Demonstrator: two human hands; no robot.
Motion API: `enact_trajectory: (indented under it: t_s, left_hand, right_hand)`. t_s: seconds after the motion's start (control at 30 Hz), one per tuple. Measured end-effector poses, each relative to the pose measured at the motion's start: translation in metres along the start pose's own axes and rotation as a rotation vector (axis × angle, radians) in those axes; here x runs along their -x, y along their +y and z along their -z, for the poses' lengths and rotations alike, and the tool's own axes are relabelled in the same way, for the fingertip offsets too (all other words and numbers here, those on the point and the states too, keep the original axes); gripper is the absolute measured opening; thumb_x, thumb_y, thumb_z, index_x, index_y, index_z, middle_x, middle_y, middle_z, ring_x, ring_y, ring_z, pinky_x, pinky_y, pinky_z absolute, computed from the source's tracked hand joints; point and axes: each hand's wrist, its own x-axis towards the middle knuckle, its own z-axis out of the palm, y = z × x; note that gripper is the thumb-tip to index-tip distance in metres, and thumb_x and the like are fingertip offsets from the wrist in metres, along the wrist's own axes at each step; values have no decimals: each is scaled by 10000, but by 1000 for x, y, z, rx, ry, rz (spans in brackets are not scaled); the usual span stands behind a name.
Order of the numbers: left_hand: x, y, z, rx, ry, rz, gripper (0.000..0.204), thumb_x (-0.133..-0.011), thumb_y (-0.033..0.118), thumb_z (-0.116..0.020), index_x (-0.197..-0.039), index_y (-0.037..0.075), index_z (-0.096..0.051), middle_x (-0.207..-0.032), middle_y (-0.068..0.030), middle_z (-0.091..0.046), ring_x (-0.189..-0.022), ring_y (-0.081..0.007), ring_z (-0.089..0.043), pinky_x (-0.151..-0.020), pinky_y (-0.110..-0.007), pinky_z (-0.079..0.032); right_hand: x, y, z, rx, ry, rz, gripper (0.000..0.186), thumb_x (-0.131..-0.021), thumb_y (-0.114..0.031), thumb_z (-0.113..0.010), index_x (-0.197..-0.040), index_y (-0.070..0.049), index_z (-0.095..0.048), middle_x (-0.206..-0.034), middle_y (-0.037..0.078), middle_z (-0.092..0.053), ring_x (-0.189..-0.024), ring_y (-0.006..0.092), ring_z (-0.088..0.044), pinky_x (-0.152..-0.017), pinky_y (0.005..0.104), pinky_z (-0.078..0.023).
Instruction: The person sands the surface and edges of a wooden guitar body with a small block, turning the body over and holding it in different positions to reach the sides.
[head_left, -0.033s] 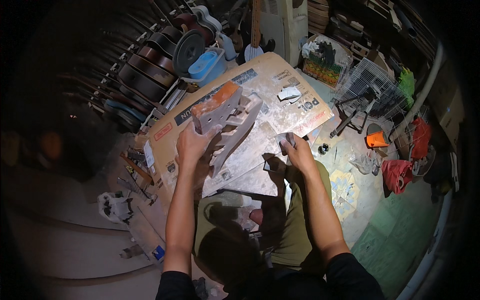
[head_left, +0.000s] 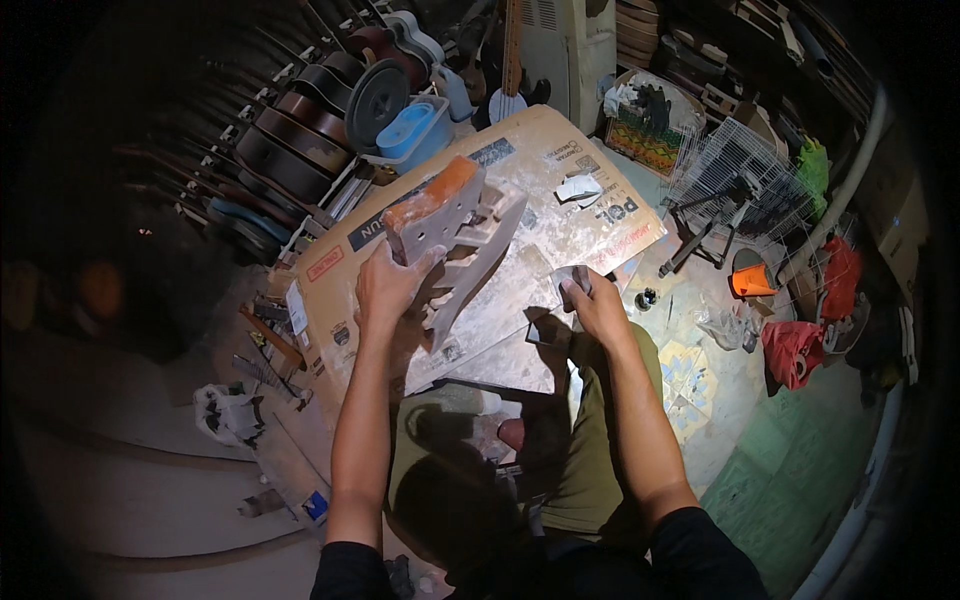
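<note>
My left hand (head_left: 388, 285) is closed on the near end of a dusty wooden piece (head_left: 455, 235). It has a flat orange-brown end face, small round holes in its side and ribs leading to a curved grey-brown strip. The piece is held tilted above a cardboard sheet (head_left: 330, 300) coated with pale dust. To the right, my right hand (head_left: 595, 303) pinches a small dark grey pad (head_left: 570, 284), possibly folded sandpaper, over the sheet's near right part. The two hands are apart, and the pad does not touch the wooden piece.
A crumpled white scrap (head_left: 578, 189) lies on the cardboard. Guitars (head_left: 290, 150) stand racked at the far left, beside a blue basin (head_left: 405, 130). To the right are a wire rack (head_left: 740, 170), an orange container (head_left: 752, 278) and a red cloth (head_left: 790, 352). My knees sit close below the sheet.
The wooden piece has tilted slightly in my left hand, its ribs showing a little more. My right hand looks unchanged.
</note>
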Motion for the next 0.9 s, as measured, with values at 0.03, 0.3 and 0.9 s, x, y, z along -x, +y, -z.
enact_trajectory:
  t_s: [0.03, 0.3, 0.9]
  left_hand:
    - [-7, -8, -8, 38, 7, -11, 722, -711, 582, -794, -1077, -26, -664, -971, -224, -715, -942, -377, -692, -843, -432, -520]
    - [3, -38, -33, 642, -254, -66, 434, -833, 198, -770, -1159, -43, -617, -1084, -96, -685, -935, -172, -644, -842, -319, -524]
    - [65, -33, -40, 276, 40, -18, 836, -612, 242, -860, -1315, 4, -476, -1237, -260, -577, -1180, -411, -568, -972, -450, -474]
  right_hand:
    - [-3, 5, -1, -17, -8, -15, 218, -944, -181, -602, -994, 29, -626, -778, 164, -660, -714, 253, -634, -691, 374, -494]
    - [0, -4, -9, -55, -35, -23, 230, -943, -190, -603, -1026, 22, -638, -827, 202, -677, -760, 303, -664, -724, 382, -505]
    - [-5, 1, -162, -562, 54, -364, 165, -948, -156, -615, -955, 8, -625, -739, 57, -633, -640, 132, -597, -599, 298, -475]
